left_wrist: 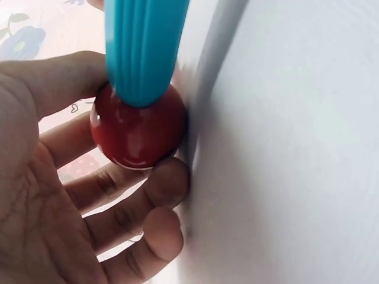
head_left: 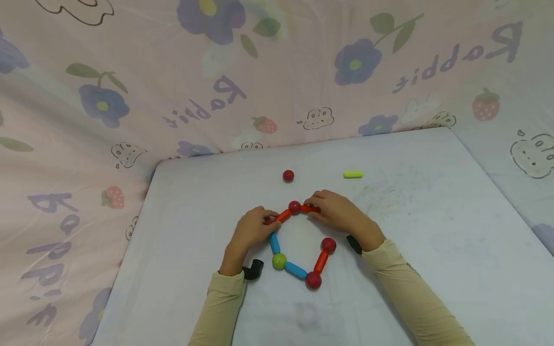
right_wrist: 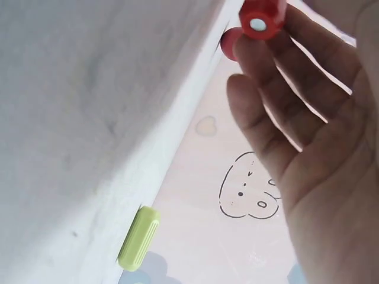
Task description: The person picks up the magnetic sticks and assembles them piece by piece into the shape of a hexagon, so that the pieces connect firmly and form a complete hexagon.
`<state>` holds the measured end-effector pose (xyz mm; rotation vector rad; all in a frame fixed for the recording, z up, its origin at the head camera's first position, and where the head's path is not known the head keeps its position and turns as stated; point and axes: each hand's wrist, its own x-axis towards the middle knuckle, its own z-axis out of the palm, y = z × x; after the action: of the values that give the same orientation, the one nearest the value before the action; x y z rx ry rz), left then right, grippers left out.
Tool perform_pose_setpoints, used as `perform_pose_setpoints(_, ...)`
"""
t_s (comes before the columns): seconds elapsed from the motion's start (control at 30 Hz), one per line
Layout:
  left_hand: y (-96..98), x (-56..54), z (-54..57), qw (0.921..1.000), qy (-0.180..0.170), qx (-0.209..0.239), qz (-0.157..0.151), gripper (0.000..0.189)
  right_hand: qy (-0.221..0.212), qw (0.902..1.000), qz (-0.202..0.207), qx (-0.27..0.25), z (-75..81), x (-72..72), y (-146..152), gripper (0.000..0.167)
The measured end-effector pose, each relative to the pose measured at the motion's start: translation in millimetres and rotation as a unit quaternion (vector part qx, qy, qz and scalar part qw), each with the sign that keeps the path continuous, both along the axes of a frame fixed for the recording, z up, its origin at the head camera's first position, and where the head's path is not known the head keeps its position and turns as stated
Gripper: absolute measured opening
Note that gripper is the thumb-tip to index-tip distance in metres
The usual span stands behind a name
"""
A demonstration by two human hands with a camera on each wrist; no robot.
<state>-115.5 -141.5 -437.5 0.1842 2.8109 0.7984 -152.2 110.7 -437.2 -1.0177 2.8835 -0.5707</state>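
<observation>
My left hand (head_left: 252, 228) curls its fingers round a red ball (left_wrist: 139, 130), from which a blue magnetic rod (left_wrist: 145, 50) runs toward me. A red rod (head_left: 283, 216) links that ball to another red ball (head_left: 294, 207) at the top of the chain. My right hand (head_left: 335, 211) pinches a second red rod (head_left: 306, 208) against this top ball; its free end shows a silvery magnet tip in the right wrist view. Down the chain come a green ball (head_left: 279, 261), another blue rod (head_left: 295, 270), a red ball (head_left: 313, 280), a red rod (head_left: 321, 262) and an end ball (head_left: 328, 245), apart from my right hand.
Beyond my hands, a loose red ball (head_left: 288, 176) and a yellow-green rod (head_left: 353, 175) lie on the white tabletop (head_left: 195, 192). A patterned cloth (head_left: 277, 72) hangs along the back and sides. Black pieces (head_left: 253, 269) show at both wrists.
</observation>
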Motion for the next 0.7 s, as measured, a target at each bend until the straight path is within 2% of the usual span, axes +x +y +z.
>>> perform_pose_setpoints(0.2, -10.6, -1.6, 1.2, 0.999, 0.01, -0.014, 0.042, 0.031, -0.039, 0.9992, 0.01, 0.002, 1.4, 4.9, -4, 0.05)
perform_pose_setpoints(0.37, -21.4, -3.4, 1.3, 0.997, 0.012, -0.022, 0.073, 0.032, -0.053, 0.9981, 0.03, 0.008, -1.8, 10.2, -10, 0.062)
perform_pose_setpoints(0.53, -26.8, -4.6, 0.3, 0.997, 0.011, -0.018, 0.074, 0.033, -0.048, 0.9975, 0.048, 0.02, -2.2, 13.0, -12, 0.067)
perform_pose_setpoints(0.7, -26.8, -3.6, 1.7, 0.9979, -0.002, -0.009, 0.064, 0.034, -0.03, 0.9993, 0.015, 0.014, 1.9, 9.1, -5, 0.065)
